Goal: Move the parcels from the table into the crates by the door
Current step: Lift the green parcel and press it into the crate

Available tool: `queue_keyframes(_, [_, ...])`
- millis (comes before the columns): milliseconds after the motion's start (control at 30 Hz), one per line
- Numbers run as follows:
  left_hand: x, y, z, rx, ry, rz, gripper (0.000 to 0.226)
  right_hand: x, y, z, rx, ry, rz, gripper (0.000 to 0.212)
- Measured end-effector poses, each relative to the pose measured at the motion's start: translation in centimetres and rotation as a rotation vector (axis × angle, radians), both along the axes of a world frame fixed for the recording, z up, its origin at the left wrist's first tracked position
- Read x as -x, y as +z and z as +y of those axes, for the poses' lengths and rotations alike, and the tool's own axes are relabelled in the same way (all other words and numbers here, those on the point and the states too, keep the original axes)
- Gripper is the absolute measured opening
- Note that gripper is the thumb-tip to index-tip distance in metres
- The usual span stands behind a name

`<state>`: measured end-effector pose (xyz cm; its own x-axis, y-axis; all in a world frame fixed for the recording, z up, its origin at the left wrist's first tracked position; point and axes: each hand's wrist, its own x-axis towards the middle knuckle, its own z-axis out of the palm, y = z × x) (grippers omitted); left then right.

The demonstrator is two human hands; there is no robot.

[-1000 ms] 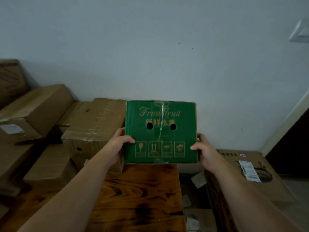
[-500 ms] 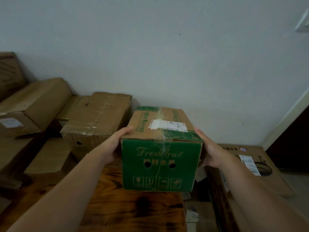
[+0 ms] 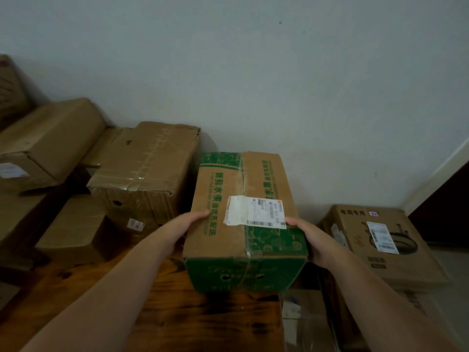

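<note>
Cardboard fruit parcel (image 3: 236, 189), green-printed with a white shipping label (image 3: 256, 212) on its top face, is held over the right end of the wooden table (image 3: 177, 313). The left grip (image 3: 182, 229) clasps its left side, thumb over the top edge. The right grip (image 3: 314, 240) clasps the right side likewise. Brown cartons (image 3: 144, 171) are stacked just to the left, and a printed carton (image 3: 375, 240) stands lower at the right.

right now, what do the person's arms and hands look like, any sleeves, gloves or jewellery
The left forearm and right forearm are bare as far as the frame reaches, with no sleeve or cuff in view. The left hand and right hand wear no gloves. No watch, bracelet or ring shows on the parts that can be seen.
</note>
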<state>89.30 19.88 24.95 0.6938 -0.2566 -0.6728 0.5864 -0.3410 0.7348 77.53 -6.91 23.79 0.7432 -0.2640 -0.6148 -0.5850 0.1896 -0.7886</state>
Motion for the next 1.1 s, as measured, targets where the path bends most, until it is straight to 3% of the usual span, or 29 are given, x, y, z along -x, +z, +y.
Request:
queue_keyframes(67, [-0.4,-0.2,-0.3,0.045,0.034,0.010,0.071,-0.2,-0.1,-0.2,-0.028,-0.033,-0.017,0.037])
queue_keyframes(200, [-0.2,-0.4,-0.9,0.168,0.103,0.045,0.038,-1.4,-0.7,-0.5,-0.045,-0.138,-0.048,0.060])
queue_keyframes(367, [0.0,-0.5,-1.0,0.216,0.101,0.093,0.030,-2.3,-0.3,-0.2,-0.105,-0.075,-0.092,0.036])
queue_keyframes(500, [0.0,-0.6,-1.0,0.273,0.080,0.052,0.040,-1.4,-0.9,-0.3,-0.126,-0.106,-0.147,0.035])
queue_keyframes(667, [-0.4,0.3,-1.4,0.416,0.018,-0.151,0.080,0.4,-1.2,-0.3,-0.130,-0.227,-0.376,0.029])
queue_keyframes(800, [-0.4,1.3,-1.9,0.507,-0.005,-0.225,0.063,1.7,-1.0,-0.1,-0.093,-0.233,-0.504,0.041])
queue_keyframes(1000, [-0.3,1.6,-2.7,0.567,-0.067,-0.241,0.067,3.1,0.0,-0.2,-0.040,-0.247,-0.568,0.056])
queue_keyframes(1100, [-0.3,1.7,-3.1,0.586,-0.095,-0.234,0.061,3.6,0.2,-0.2,-0.017,-0.261,-0.570,0.051])
